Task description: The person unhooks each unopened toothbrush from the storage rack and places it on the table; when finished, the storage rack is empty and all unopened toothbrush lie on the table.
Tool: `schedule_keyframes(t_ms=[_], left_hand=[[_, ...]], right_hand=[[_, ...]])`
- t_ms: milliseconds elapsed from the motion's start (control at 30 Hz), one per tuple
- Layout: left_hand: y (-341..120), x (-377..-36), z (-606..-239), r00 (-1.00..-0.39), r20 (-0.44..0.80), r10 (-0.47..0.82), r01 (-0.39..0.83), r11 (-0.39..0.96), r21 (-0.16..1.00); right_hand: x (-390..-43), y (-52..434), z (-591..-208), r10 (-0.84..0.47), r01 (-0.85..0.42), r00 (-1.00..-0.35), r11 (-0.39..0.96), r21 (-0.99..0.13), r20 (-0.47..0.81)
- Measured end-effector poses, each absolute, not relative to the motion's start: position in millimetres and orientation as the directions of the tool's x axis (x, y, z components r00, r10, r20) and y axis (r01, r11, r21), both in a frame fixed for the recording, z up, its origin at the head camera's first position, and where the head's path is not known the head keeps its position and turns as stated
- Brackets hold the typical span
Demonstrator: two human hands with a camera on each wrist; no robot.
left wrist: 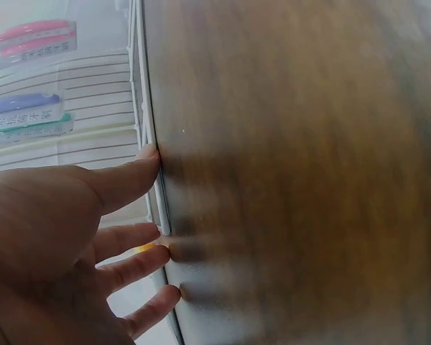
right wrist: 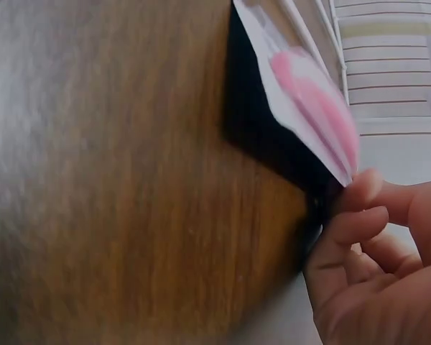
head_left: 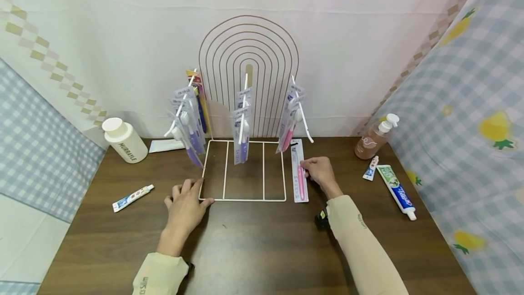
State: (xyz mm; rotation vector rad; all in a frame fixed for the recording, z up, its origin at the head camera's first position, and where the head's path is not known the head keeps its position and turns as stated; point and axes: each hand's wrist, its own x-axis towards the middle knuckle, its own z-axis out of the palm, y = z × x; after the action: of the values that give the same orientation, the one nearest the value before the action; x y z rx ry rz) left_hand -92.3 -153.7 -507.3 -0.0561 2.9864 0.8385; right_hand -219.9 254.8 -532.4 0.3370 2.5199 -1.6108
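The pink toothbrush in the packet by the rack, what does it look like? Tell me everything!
The pink toothbrush in its flat clear-and-white packet lies lengthwise on the brown wooden table, just right of the white wire rack. The packet looks like sealed plastic with card backing. The right hand pinches its right edge, lifting that edge slightly in the right wrist view.

Head view: high, looking forward and down over the whole bench (head_left: 262, 240) toward the back wall. Left wrist view: very close, along the wire rack (left wrist: 152, 165) base edge. Right wrist view: very close on the pink toothbrush pack (right wrist: 312, 108). All share the bench top.
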Motion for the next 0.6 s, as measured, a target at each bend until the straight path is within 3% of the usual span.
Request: schedule_keyframes(t_ms=[300, 467, 600], left_hand=[[-156, -95, -516, -1.000, 0.000, -0.018, -0.016, 0.859, 0.512], [-155, -93, -513, -1.000, -0.019, -0.023, -0.030, 0.857, 0.514], [-155, -93, -516, -1.000, -0.001, -0.022, -0.020, 0.854, 0.520]], right_hand=[[-245, 264, -559, 0.161, 0.332, -0.943, 0.497, -0.802, -0.291], [-221, 243, -520, 0.179, 0.316, -0.949, 0.548, -0.774, -0.260], [-213, 244, -520, 0.171, 0.263, -0.964, 0.547, -0.794, -0.202]])
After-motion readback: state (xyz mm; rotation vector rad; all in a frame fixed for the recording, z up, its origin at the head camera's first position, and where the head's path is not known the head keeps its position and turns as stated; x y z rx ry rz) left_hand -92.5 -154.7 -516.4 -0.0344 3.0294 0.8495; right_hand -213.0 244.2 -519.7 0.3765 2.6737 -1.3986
